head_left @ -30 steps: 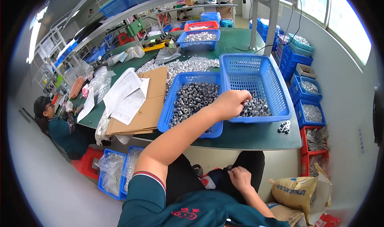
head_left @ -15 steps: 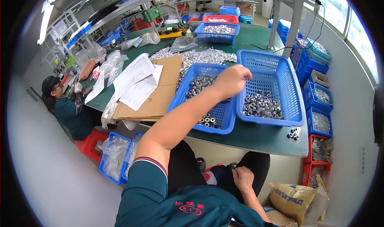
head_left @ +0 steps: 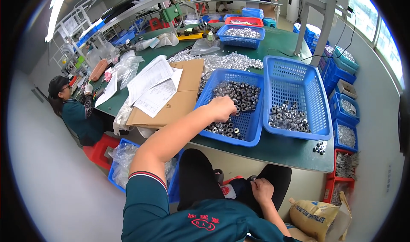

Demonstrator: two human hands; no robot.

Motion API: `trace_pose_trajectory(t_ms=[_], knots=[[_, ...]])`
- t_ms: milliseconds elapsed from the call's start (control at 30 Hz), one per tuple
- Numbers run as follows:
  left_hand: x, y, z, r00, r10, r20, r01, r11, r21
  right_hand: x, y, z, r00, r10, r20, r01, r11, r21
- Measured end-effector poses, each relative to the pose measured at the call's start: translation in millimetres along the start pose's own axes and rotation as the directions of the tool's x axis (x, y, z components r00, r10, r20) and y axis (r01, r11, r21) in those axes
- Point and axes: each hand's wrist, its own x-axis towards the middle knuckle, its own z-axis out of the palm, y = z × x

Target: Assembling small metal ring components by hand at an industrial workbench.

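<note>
My left hand (head_left: pixel 223 109) reaches into the left blue basket (head_left: pixel 255 131), its fingers curled down among small dark-and-silver ring-shaped metal parts (head_left: pixel 245 96). The fingertips are partly hidden, so what they grip cannot be made out. Beside it stands a second blue basket (head_left: pixel 294 67), with a smaller heap of similar parts (head_left: pixel 289 117) gathered at its near end. My right hand (head_left: pixel 262 190) rests on my right thigh, fingers loosely bent and lying against the dark trousers; nothing shows in it.
Cardboard (head_left: pixel 188 80) with papers (head_left: pixel 156 88) lies left of the baskets. Loose silver parts (head_left: pixel 239 60) spread behind them, near another filled blue basket (head_left: pixel 241 41). A few rings (head_left: pixel 319 147) sit at the table's right corner. A co-worker (head_left: pixel 77 109) sits at the left.
My left hand has moved left and nearer, from above the edge between the two baskets down into the left basket. My right hand stays on the thigh. The view has shifted slightly.
</note>
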Motion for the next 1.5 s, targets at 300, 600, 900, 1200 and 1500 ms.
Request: trace_pose_trajectory(t_ms=[300,600,900,1200,1500], knots=[[-1.7,11.1,5.9,0.998,-0.055,0.015,0.052,0.989,0.142,-7.8,4.7,-4.0,1.0,0.009,-0.028,-0.01,0.999,-0.039],[0.4,14.2,4.3,0.999,0.026,0.024,-0.028,0.992,0.125,-2.8,5.1,-3.4,0.999,-0.003,-0.046,0.002,1.0,-0.025],[-28.8,31.3,-32.6,0.969,-0.124,-0.213,-0.063,0.71,-0.701,-7.8,2.9,-6.2,0.998,0.017,-0.054,-0.017,1.0,-0.01],[-112.1,100.6,-7.8,0.928,-0.153,-0.339,-0.37,-0.469,-0.802,3.0,-15.7,-21.7,0.993,0.082,-0.087,-0.059,0.97,0.234],[-145.4,149.9,43.0,0.947,-0.275,-0.169,-0.31,-0.629,-0.713,63.8,-113.6,-110.6,0.97,-0.142,-0.196,0.228,0.805,0.547]])
